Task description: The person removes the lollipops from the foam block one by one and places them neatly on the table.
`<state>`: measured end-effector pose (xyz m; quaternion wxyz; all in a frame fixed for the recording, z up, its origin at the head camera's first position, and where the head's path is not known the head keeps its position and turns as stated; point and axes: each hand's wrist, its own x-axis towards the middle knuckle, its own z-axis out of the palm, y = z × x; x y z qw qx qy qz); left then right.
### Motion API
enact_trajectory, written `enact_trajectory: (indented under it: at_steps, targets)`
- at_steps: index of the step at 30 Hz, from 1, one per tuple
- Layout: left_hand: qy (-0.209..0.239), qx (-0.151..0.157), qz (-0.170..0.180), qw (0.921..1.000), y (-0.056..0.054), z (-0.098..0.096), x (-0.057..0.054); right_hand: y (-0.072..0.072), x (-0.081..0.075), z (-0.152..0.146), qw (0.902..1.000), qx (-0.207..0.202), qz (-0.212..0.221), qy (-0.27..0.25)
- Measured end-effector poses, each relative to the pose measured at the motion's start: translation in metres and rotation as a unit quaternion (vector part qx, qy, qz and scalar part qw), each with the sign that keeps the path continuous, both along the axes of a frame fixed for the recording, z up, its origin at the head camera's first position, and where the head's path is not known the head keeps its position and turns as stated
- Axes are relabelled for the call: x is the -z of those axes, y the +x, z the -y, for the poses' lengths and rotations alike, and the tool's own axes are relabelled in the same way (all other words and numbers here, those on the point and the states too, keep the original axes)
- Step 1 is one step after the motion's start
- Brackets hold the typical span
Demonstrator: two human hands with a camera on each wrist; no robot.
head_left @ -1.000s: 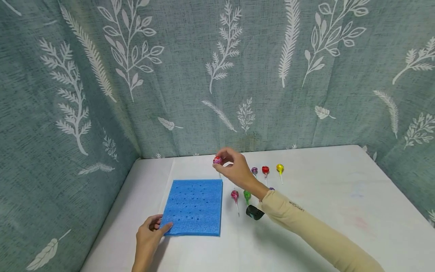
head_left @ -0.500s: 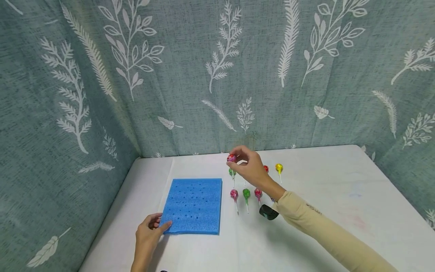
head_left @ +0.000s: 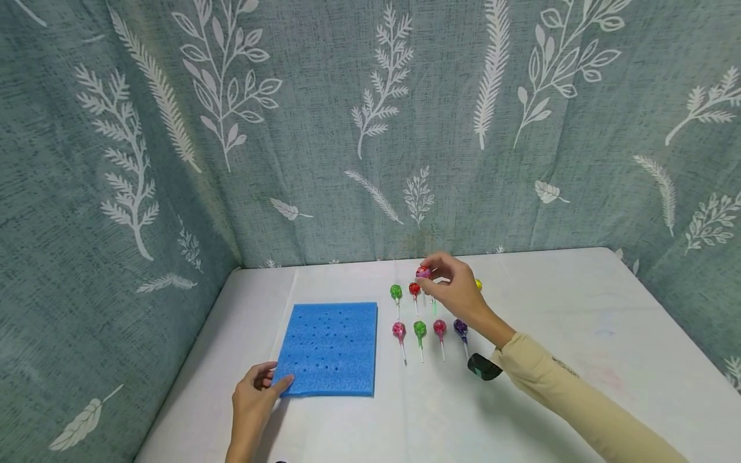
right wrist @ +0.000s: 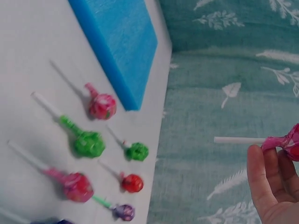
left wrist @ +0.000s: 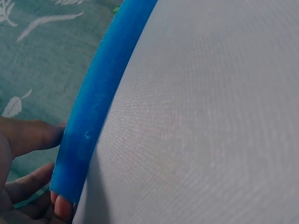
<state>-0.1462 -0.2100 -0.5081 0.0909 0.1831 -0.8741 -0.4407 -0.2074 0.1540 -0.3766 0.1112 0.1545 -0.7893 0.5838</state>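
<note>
My right hand (head_left: 460,289) pinches a pink-and-red wrapped lollipop (head_left: 423,272) by its head, above the back row of lollipops. In the right wrist view its white stick (right wrist: 238,140) points left, away from the fingers. With the thumb on top and fingertips under the edge, my left hand (head_left: 253,399) grips the near left corner of a blue foam block (head_left: 330,350). Rows of small holes dot the block's top. Close by the held lollipop lie a green lollipop (head_left: 395,291) and a red one (head_left: 414,289). A purple one (right wrist: 124,212) is mostly behind my hand in the head view.
The front row has a pink lollipop (head_left: 399,329), a green one (head_left: 419,328), a pink-red one (head_left: 440,327) and a dark purple one (head_left: 460,327). A yellow lollipop (head_left: 478,283) peeks past my right hand. Leaf-patterned curtain (head_left: 370,128) backs the white table (head_left: 579,321).
My right hand has travelled right with the held lollipop, from near the foam block's far right corner to over the back row. My left hand stays on the block.
</note>
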Motion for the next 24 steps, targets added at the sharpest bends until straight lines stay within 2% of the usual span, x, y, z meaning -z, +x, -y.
enact_trajectory:
  at_steps: [4, 6, 12, 24]
  targets:
    - [-0.001, 0.000, -0.007, 1.0000, -0.001, 0.000, 0.000, -0.009, 0.021, -0.014, 0.9999, 0.013, -0.007, 0.008]
    - [0.000, 0.002, -0.009, 1.0000, -0.001, 0.000, 0.000, -0.010, 0.026, -0.020, 0.9997, 0.019, -0.012, 0.009]
    - [0.005, 0.004, -0.005, 1.0000, -0.001, 0.001, 0.000, -0.007, 0.032, -0.035, 0.9990, 0.035, -0.019, 0.020]
    - [0.002, 0.000, -0.010, 1.0000, -0.001, -0.001, -0.001, -0.003, 0.044, -0.055, 0.9970, 0.062, 0.009, 0.044]
